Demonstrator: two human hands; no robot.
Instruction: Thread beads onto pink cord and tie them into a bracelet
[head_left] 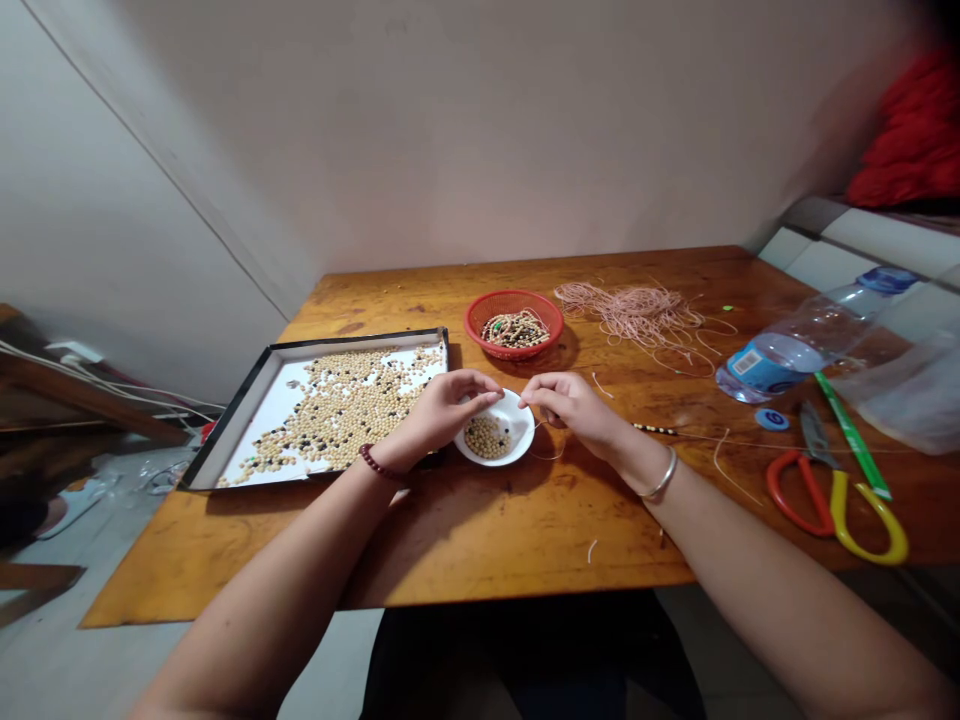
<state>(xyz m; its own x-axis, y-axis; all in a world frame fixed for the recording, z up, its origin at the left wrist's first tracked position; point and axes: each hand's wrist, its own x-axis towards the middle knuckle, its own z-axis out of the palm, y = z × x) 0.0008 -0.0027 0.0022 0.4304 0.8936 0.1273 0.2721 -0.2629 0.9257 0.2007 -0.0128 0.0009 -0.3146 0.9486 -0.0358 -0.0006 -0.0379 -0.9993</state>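
Observation:
A small white bowl [517, 450] holds pale beads [486, 437] and a few dark ones. Over its left rim is my left hand [457, 405], thumb and forefinger pinched together; whatever is between them is too small to make out. My right hand [570, 405] is closed in a pinch at the bowl's right side, on a thin pink cord [551, 457] that loops below the fingers. Beyond my right wrist, a short row of strung beads [655, 429] lies on the table, pale and dark, with cord trailing to the right.
To the left, a black-edged tray [274, 375] carries many loose beads. A red basket [514, 352] of strung beads stands behind the bowl, beside tangled pink cord [637, 315]. Scissors [802, 490], a blue cap [772, 419], a green strip [853, 437] and a water bottle [806, 340] are at right.

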